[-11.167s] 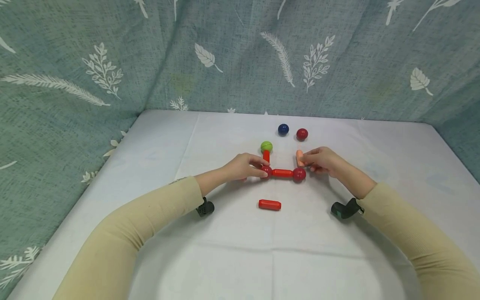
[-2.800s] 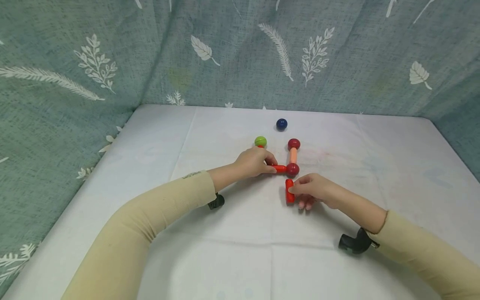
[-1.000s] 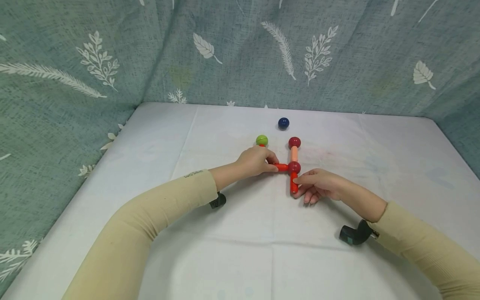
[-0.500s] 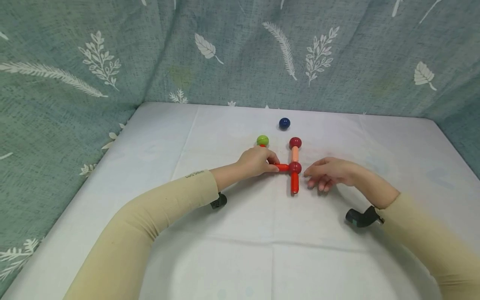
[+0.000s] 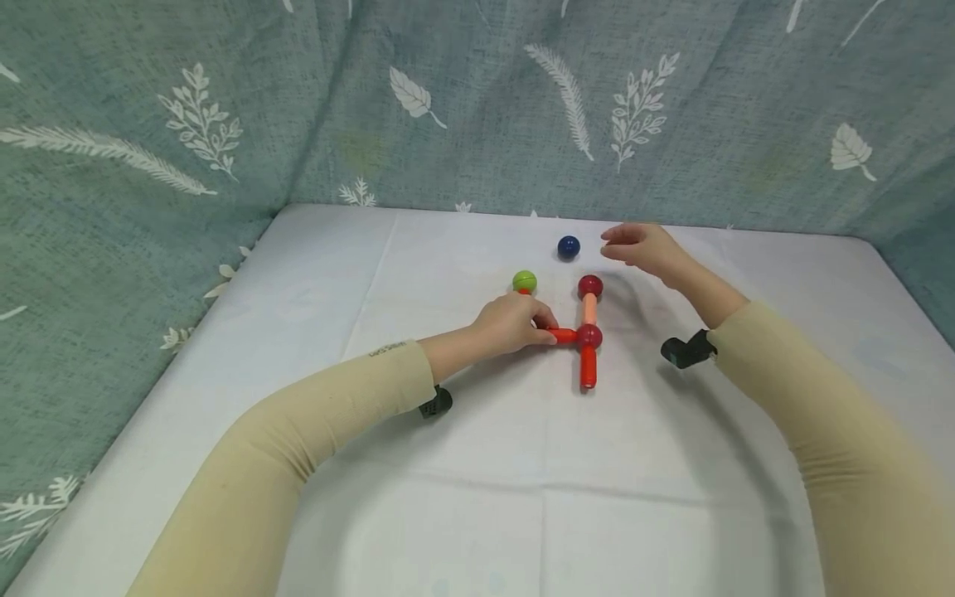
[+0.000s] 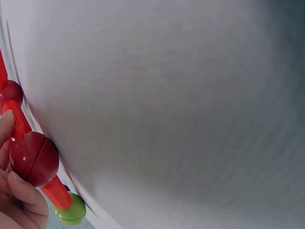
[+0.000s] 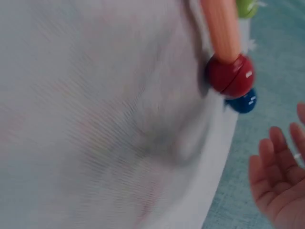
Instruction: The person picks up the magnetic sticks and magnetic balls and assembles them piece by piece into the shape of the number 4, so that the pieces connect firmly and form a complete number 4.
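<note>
A ball-and-rod figure lies on the white-covered table. My left hand [image 5: 513, 323] pinches its left corner red ball [image 6: 34, 159], mostly hidden by the hand in the head view. From that ball a short red rod [image 6: 57, 193] leads to a green ball [image 5: 525, 281], and another red rod [image 5: 564, 336] leads right to a second red ball [image 5: 590, 336]. That one bears a peach rod [image 5: 589, 309] topped by a red ball [image 5: 590, 286], and a red rod [image 5: 588, 368] pointing nearer. Holding nothing, my right hand [image 5: 643, 249] hovers right of a loose blue ball [image 5: 569, 247].
A patterned green-blue curtain [image 5: 462, 108] hangs behind the table's far edge. Black wrist cameras [image 5: 686, 350] sit under both forearms. White cloth [image 5: 477, 514] with fold lines covers the table.
The peach rod, far red ball and near red rod have joined the right red ball. My right hand has let go of the near rod and moved away toward the blue ball.
</note>
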Motion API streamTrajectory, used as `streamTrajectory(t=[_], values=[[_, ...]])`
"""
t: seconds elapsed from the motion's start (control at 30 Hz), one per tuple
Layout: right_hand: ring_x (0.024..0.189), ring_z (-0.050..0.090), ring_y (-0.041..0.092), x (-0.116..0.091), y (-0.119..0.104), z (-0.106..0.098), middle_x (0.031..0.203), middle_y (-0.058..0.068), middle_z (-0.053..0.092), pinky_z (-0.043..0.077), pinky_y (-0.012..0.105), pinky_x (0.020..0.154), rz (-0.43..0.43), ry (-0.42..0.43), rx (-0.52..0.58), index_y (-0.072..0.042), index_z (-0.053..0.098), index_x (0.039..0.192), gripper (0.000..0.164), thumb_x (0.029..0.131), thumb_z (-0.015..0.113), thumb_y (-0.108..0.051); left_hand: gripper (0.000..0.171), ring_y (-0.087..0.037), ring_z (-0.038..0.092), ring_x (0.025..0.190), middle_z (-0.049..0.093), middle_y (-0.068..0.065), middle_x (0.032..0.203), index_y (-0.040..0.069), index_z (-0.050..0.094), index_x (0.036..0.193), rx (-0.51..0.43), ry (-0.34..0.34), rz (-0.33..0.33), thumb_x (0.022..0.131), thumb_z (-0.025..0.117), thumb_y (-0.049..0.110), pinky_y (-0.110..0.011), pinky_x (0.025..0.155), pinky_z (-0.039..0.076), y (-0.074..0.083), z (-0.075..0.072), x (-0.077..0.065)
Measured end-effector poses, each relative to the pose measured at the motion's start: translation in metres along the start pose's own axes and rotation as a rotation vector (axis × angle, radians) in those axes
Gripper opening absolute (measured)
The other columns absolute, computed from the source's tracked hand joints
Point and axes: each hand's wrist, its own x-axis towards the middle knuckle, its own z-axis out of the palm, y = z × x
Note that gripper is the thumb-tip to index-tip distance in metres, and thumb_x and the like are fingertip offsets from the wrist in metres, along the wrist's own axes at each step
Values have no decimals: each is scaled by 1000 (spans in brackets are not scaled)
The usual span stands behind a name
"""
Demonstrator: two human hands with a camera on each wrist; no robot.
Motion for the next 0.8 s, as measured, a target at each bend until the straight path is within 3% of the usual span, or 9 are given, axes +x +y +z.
streamTrajectory(t=[0.13, 0.3, 0.57, 0.8], values=[[119, 42, 34, 24, -3, 5, 130, 20, 46, 38, 48, 96, -127, -10, -166, -4, 45, 133, 47, 90, 57, -20, 17, -10, 53, 75, 66, 6, 86, 18, 72, 96, -3, -11, 5, 82, 69, 28, -23, 67, 40, 1, -1, 0], [122, 38, 38, 47, -5, 12, 136, 21, 42, 39, 50, 95, -173, -67, -341, -8, 44, 135, 49, 89, 58, -15, 17, -9, 53, 76, 66, 6, 87, 18, 72, 96, -5, -13, 4, 82, 69, 27, -23, 67, 41, 0, -1, 0], [129, 32, 39, 58, -7, 19, 143, 18, 34, 29, 53, 102, -174, -148, -432, -10, 43, 136, 48, 91, 56, -14, 17, -9, 54, 76, 67, 6, 88, 18, 72, 95, -3, -7, 7, 82, 69, 28, -23, 67, 41, 0, 1, -1], [125, 38, 34, 56, -13, 24, 134, 19, 46, 29, 50, 103, -194, -134, -492, -7, 51, 129, 38, 91, 53, -10, 17, -10, 54, 76, 66, 6, 87, 18, 72, 95, -1, -6, 9, 82, 69, 28, -22, 66, 41, -1, 1, 0]])
